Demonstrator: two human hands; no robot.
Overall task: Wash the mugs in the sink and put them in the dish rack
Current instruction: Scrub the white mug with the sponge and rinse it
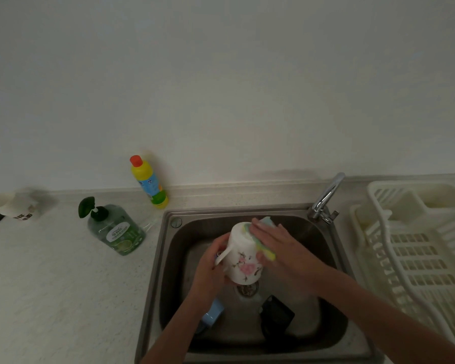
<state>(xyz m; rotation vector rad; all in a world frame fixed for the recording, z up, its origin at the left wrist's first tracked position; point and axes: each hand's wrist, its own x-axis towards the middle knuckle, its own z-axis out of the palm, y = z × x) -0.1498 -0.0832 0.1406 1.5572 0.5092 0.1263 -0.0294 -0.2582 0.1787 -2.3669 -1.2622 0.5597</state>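
Note:
Over the steel sink (pixel 166 261) my left hand (pixel 210 269) grips a white mug with a pink flower print (pixel 243 254) by its handle side, bottom end turned up. My right hand (pixel 279 248) presses a yellow and green sponge (pixel 265 237) against the mug's side, thumb and fingers curled round the sponge. On the sink floor lie a light blue mug (pixel 213 312), partly hidden under my left forearm, and a black mug (pixel 276 315). The white plastic dish rack (pixel 415 248) stands right of the sink.
A chrome tap (pixel 326 198) rises at the sink's back right corner. A green soap pump bottle (pixel 114 228) and a yellow bottle with a red cap (pixel 149 181) stand left of the sink. A white cup (pixel 13 206) sits at the far left.

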